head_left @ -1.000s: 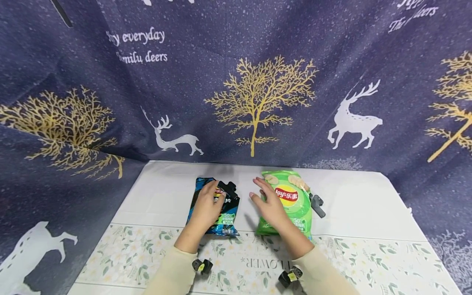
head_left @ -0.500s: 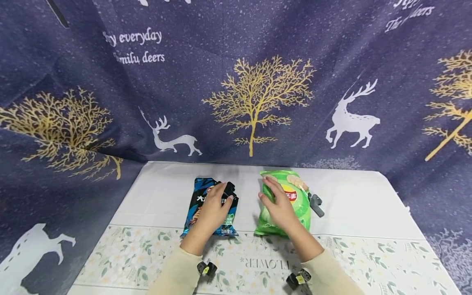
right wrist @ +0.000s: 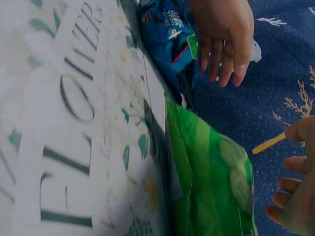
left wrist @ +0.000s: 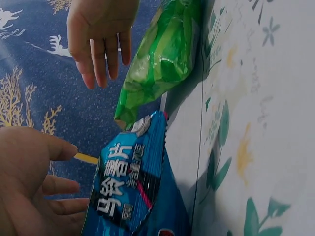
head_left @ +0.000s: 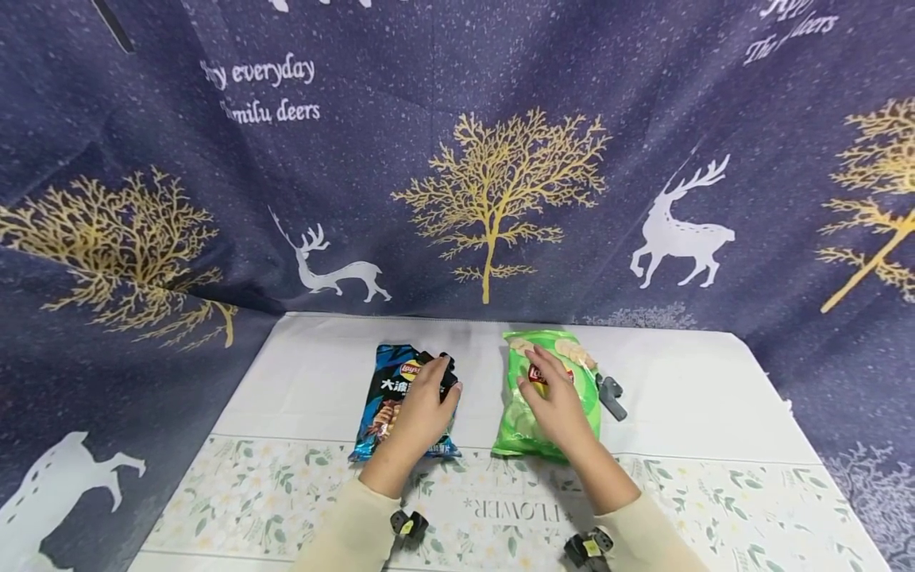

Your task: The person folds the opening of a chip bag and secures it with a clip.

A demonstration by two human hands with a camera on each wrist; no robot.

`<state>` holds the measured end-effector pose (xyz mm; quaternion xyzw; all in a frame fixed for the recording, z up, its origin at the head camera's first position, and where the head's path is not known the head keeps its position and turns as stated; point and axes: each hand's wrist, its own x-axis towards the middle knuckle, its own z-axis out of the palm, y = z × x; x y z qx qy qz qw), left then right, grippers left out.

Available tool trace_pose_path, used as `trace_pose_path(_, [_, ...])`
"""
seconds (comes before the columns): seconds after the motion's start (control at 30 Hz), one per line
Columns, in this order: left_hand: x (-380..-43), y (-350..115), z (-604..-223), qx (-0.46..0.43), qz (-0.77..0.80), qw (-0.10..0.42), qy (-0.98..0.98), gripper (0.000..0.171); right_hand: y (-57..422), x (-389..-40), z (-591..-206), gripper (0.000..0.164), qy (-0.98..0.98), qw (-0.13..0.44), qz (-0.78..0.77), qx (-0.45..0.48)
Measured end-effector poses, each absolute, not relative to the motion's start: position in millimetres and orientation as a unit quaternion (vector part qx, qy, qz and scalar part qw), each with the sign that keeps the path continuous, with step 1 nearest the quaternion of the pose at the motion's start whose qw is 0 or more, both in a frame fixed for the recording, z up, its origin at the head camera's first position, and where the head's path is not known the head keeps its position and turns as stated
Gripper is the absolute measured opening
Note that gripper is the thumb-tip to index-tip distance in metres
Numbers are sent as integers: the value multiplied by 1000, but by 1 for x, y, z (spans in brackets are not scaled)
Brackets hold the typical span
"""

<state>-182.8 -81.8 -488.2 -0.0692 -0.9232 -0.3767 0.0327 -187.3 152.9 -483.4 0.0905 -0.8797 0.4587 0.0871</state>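
Observation:
A blue-and-black potato chip bag [head_left: 386, 393] lies on the left, and a green one [head_left: 515, 429] lies to its right. Over the blue bag's right half hovers my left hand [head_left: 424, 409], fingers fairly straight, beside a black clip [head_left: 448, 372] at the bag's upper right. My right hand [head_left: 560, 407] hovers over the green bag with its fingers spread. Another dark clip [head_left: 611, 397] sits at that bag's right edge. In the left wrist view, the left fingers [left wrist: 61, 186] are relaxed beside the blue bag [left wrist: 133, 182]. The right wrist view shows the right fingers [right wrist: 290, 184] apart from the green bag [right wrist: 211, 182].
Both bags lie on a white table [head_left: 686, 397] with a floral strip [head_left: 272, 492] along its front. A dark blue curtain [head_left: 429, 63] printed with deer and trees hangs behind it. Small black devices [head_left: 409, 526] are strapped at the wrists.
Both hands have moved to the right. More of the blue bag's left side shows, and the right hand has come from the green bag's left edge to over it. The bags have barely moved.

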Motion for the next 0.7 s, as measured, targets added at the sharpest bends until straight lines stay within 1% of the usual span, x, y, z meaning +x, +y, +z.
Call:
trace_pose_path(0.23, [-182,-73,-488,-67,-382,20,-922,60,162,-187,-488,56,-889,103,437,86])
trace_pose_path(0.5, [-182,-61,-490,-85,-393,12,-915,59,171,-190,-490,56,-893,119,427,78])
trace_pose_path(0.7, [-184,-55,-493,-100,-390,25,-915,58,178,-193,-490,58,-900,126,412,65])
